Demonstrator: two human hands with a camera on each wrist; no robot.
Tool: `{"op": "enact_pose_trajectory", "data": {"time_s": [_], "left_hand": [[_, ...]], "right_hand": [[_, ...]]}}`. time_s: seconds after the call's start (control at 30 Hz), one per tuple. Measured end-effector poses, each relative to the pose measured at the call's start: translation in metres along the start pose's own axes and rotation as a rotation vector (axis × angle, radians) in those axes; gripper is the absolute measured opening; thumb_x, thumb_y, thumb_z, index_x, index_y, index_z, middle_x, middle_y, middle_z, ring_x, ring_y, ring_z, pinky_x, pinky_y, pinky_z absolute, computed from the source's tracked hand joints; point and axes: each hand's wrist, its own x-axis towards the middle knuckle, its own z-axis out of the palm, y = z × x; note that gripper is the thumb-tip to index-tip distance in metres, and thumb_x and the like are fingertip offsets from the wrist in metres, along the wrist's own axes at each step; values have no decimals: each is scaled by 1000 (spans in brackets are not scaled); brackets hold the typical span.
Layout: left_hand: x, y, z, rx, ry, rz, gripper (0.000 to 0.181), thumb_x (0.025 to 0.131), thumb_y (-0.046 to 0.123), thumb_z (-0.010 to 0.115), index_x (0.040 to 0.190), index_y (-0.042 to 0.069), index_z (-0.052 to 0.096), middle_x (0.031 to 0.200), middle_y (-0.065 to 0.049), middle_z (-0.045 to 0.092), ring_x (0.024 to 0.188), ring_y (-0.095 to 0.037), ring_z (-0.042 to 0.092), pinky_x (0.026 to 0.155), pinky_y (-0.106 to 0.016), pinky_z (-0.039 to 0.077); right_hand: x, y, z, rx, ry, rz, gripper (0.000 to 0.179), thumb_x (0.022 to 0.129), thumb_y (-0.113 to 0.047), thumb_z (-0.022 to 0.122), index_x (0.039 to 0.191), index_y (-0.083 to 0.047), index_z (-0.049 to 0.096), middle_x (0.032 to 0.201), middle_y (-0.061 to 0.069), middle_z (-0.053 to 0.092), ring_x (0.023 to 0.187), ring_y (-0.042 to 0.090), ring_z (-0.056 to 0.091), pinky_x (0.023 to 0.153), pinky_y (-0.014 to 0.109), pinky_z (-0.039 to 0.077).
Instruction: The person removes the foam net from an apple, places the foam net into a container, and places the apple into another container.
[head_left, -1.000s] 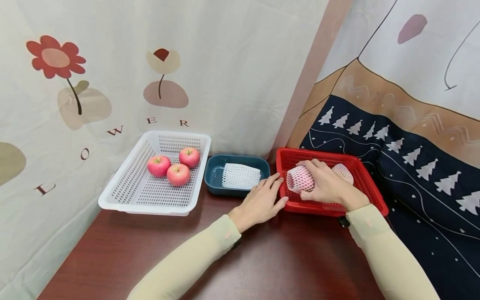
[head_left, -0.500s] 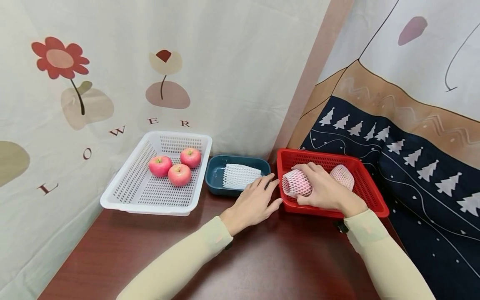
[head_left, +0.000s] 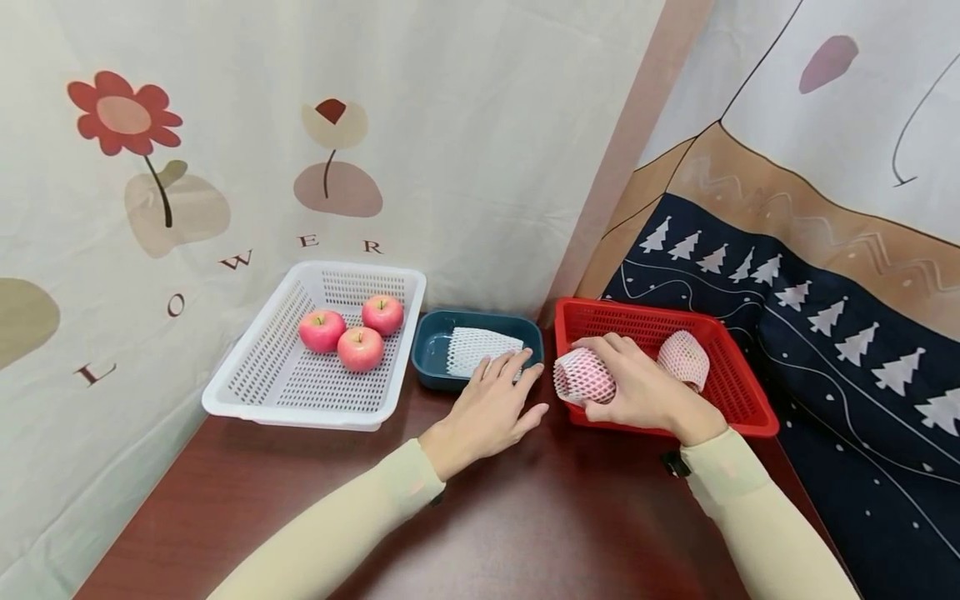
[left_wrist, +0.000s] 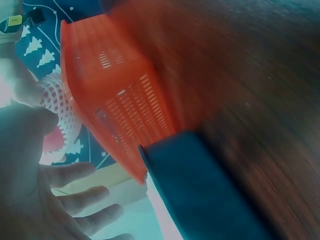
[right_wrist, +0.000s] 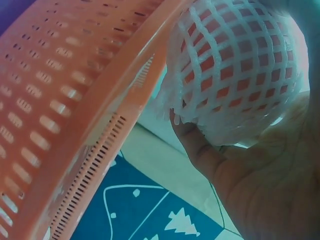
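My right hand point(head_left: 637, 387) grips an apple in a white foam net point(head_left: 583, 377) above the left end of the red basket point(head_left: 738, 383). In the right wrist view the netted apple point(right_wrist: 235, 70) shows red through the mesh, with fingers curled around it beside the basket's rim. Another netted apple point(head_left: 684, 358) lies inside the red basket. My left hand point(head_left: 487, 408) holds nothing, its fingers spread over the front right edge of the teal dish point(head_left: 435, 377). A flat white foam net point(head_left: 478, 350) lies in that dish.
At the left stands a white basket point(head_left: 300, 415) with three bare apples, one point(head_left: 361, 348) nearest the front. The brown table point(head_left: 300, 475) extends in front of the containers. Printed curtains point(head_left: 480, 167) hang close behind and to the right.
My right hand has moved the netted apple leftward, from inside the red basket to its left rim. My left hand has drawn back left, away from the red basket toward the teal dish.
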Motion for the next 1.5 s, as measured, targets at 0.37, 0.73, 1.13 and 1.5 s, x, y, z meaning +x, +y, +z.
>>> {"op": "enact_pose_trajectory", "data": {"time_s": [0.37,0.73,1.13,1.5], "left_hand": [[-20,-19,-2,18,0,-10,70,115,56,64,173,18,54,187,-13,44,172,-42,43,140,-72,37],[-35,-32,-4,39,24,0,67,116,55,64,170,16,57,184,-15,48,170,-44,46,139,-73,37],[-48,-49,-8,64,48,7,67,115,53,66,168,14,59,181,-18,51,167,-46,50,139,-73,37],[-61,-58,-15,81,127,20,66,112,51,72,164,11,63,176,-21,55,163,-47,54,134,-75,43]], "right_hand": [[-4,-7,10,11,20,-42,94,83,-36,96,167,-24,55,146,6,68,130,26,61,104,54,68],[-6,-19,11,23,33,-92,95,80,-36,97,165,-21,58,146,5,68,130,23,61,101,48,68],[-3,-34,19,49,32,-147,98,84,-41,95,170,-23,53,154,5,65,139,24,59,104,49,68],[0,-48,34,38,17,-191,98,85,-45,96,169,-23,52,149,3,65,132,18,59,100,41,68]]}}
